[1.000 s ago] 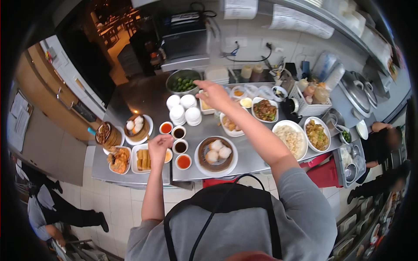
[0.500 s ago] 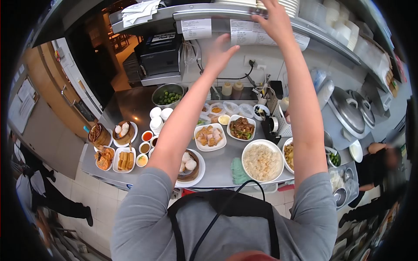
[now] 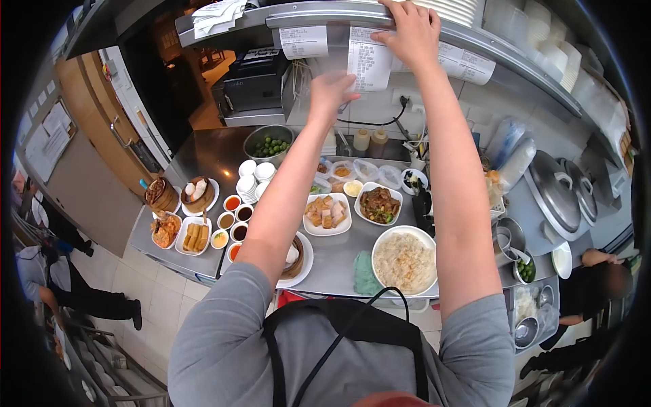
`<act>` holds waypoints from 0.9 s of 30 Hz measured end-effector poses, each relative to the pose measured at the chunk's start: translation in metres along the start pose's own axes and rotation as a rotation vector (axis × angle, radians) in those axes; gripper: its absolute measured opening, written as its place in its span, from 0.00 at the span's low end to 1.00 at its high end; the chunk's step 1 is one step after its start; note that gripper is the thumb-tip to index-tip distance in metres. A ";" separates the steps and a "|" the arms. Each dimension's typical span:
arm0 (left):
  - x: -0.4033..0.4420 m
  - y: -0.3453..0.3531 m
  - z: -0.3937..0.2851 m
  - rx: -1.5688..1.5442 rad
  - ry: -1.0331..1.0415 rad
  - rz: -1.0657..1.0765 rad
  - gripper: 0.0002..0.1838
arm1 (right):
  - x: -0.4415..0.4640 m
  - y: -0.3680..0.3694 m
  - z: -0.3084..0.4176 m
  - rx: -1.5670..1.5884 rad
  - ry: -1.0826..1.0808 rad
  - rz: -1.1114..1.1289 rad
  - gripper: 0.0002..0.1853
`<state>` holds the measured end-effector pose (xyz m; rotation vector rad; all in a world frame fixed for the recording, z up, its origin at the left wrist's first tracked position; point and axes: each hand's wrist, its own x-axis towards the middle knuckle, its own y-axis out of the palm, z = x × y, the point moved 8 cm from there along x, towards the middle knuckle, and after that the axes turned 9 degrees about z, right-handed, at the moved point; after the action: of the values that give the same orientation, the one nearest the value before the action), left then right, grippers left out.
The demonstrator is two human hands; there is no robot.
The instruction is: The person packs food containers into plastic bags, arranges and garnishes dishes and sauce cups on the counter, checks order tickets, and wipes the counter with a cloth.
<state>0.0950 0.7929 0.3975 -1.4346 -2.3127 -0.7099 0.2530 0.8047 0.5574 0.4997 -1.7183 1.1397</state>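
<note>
Both arms reach up toward the metal shelf rail [image 3: 298, 15]. My right hand [image 3: 410, 34] pinches the upper part of a printed receipt [image 3: 369, 64], its fingertips up at the rail. Left of the receipt's lower edge is my left hand [image 3: 331, 95], blurred, its fingers partly bent; whether it touches the paper is unclear. Another receipt [image 3: 304, 42] hangs to the left and one more [image 3: 466, 62] to the right. Below, the counter bears a bowl of fried rice [image 3: 405, 261], a dish of cut meat [image 3: 327, 214] and a dish of brown meat with greens [image 3: 379, 205].
Dim sum baskets [image 3: 198, 193], sauce cups [image 3: 232, 203] and a bowl of green limes [image 3: 269, 144] stand on the left. A green cloth [image 3: 367, 273] lies at the front edge. Large lidded pots [image 3: 553, 190] are right. People stand at both sides.
From over the counter, both hands have risen to the shelf. My right hand has moved onto the receipt, which now hangs lower; my left hand has dropped slightly.
</note>
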 end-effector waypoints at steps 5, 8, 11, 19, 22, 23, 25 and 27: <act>0.009 0.008 -0.012 -0.426 0.042 0.064 0.12 | 0.000 0.003 -0.004 0.028 -0.010 -0.027 0.30; 0.012 0.014 -0.026 -0.403 0.052 0.070 0.09 | -0.001 0.003 -0.003 0.016 0.006 -0.021 0.31; 0.017 0.014 -0.023 -0.372 0.092 0.099 0.09 | 0.001 0.004 -0.003 -0.020 0.027 -0.008 0.32; 0.033 0.004 -0.008 -0.354 0.054 -0.106 0.03 | 0.004 0.016 0.001 0.000 0.079 0.105 0.32; 0.029 0.002 -0.016 -0.372 0.110 -0.124 0.03 | 0.020 0.049 -0.026 -0.283 -0.009 0.128 0.32; 0.021 0.006 -0.022 -0.336 0.103 -0.097 0.03 | 0.019 0.047 -0.027 -0.305 -0.034 0.082 0.32; 0.015 0.009 -0.027 -0.301 0.095 -0.069 0.04 | 0.018 0.043 -0.024 -0.328 -0.059 0.035 0.33; 0.013 0.008 -0.026 -0.315 0.077 -0.096 0.04 | 0.018 0.044 -0.026 -0.304 -0.040 0.065 0.33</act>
<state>0.0969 0.7902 0.4274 -1.3976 -2.2994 -1.1796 0.2251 0.8506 0.5556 0.2819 -1.9132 0.8954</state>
